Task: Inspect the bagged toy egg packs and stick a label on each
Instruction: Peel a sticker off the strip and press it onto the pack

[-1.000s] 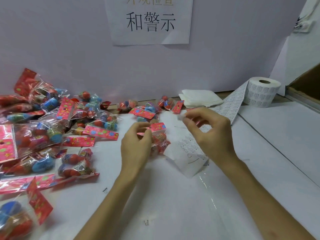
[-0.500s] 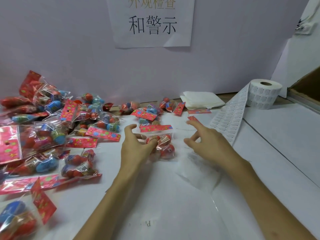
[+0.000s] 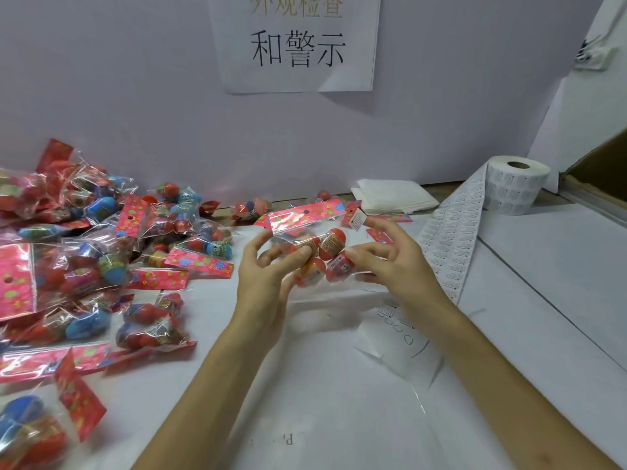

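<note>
A clear bag of red toy eggs (image 3: 322, 256) with a pink flowered header card is held up above the white table between both hands. My left hand (image 3: 268, 283) grips its left side, thumb across the front. My right hand (image 3: 393, 262) pinches the right side with thumb and forefinger, the other fingers spread. A small white label shows at the header's right end. A strip of white labels (image 3: 454, 239) runs from a roll (image 3: 515, 184) down the table to my right.
A heap of bagged egg packs (image 3: 84, 252) covers the table's left side, reaching the front left corner. Folded white cloths (image 3: 393, 196) lie by the back wall. A peeled backing strip (image 3: 400, 340) lies under my right wrist. A cardboard box edge (image 3: 597, 178) is far right.
Both hands have lifted the egg pack off the table and turned it upright. My right hand, which was reaching toward it, now holds its right side.
</note>
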Demonstrator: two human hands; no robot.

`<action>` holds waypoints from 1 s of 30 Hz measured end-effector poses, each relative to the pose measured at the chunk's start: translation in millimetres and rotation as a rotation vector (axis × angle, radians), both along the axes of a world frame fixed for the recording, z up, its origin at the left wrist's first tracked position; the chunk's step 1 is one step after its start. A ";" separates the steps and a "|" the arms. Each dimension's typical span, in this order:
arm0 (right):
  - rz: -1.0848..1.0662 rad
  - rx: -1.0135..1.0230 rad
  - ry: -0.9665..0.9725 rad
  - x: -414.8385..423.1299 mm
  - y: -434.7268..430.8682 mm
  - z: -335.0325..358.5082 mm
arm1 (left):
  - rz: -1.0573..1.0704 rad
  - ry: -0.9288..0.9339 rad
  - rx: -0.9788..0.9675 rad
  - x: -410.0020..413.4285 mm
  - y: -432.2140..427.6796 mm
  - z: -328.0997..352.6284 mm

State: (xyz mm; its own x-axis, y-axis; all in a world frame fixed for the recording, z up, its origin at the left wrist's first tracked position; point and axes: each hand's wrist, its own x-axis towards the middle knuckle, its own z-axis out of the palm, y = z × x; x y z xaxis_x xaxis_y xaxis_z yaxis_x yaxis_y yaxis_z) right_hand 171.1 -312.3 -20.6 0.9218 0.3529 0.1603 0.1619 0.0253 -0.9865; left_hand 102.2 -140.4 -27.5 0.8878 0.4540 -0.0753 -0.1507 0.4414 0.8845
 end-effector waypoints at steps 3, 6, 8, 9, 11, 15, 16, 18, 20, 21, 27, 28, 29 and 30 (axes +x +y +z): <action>0.003 0.086 0.011 -2.5 -0.2 3.2 | -0.172 0.027 -0.029 -2.1 -1.7 0.0; 0.009 0.092 0.003 -4.1 -0.3 5.1 | -0.356 0.079 0.070 -5.3 -5.8 -2.3; 0.009 0.077 -0.007 -5.1 -0.3 6.5 | -0.390 0.076 0.093 -5.5 -7.2 -3.4; 0.005 0.076 -0.011 -5.0 -0.3 6.7 | -0.380 0.069 0.084 -5.2 -7.3 -3.1; -0.020 0.072 -0.024 -4.4 -0.8 7.0 | -0.333 0.051 0.037 -4.3 -6.6 -2.2; -0.073 0.136 0.002 -1.7 -5.6 12.8 | -0.210 0.034 -0.046 -3.3 -5.3 -0.2; -0.034 0.193 0.052 -1.1 -7.1 14.3 | -0.179 0.036 -0.072 -3.0 -4.6 -0.4; 0.098 0.329 0.206 -1.3 -8.0 15.9 | -0.130 0.035 -0.119 -2.7 -3.6 -0.7; 0.204 0.392 0.334 -4.7 -4.3 15.7 | -0.107 0.022 -0.137 -2.7 -3.0 -1.3; 0.238 0.398 0.368 -6.8 -1.3 14.1 | -0.100 0.012 -0.136 -2.7 -2.9 -1.7; 0.328 0.349 0.409 -16.4 11.9 3.4 | -0.090 -0.019 -0.117 -4.7 -2.3 -0.6; 0.333 0.329 0.407 -16.9 12.5 2.3 | -0.087 -0.021 -0.115 -4.9 -2.4 0.0; 0.337 0.311 0.404 -17.3 13.1 1.4 | -0.085 -0.024 -0.114 -5.0 -2.7 0.4; 0.340 0.297 0.400 -17.6 13.4 0.8 | -0.081 -0.027 -0.111 -5.0 -3.0 0.7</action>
State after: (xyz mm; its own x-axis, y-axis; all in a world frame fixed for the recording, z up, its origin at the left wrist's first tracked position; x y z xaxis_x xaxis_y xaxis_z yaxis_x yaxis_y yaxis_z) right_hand 153.5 -298.9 -19.8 0.7743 0.6317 -0.0387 -0.2859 0.2946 -0.9119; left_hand 97.2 -143.4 -26.8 0.9237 0.3706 -0.0968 -0.1333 0.5479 0.8259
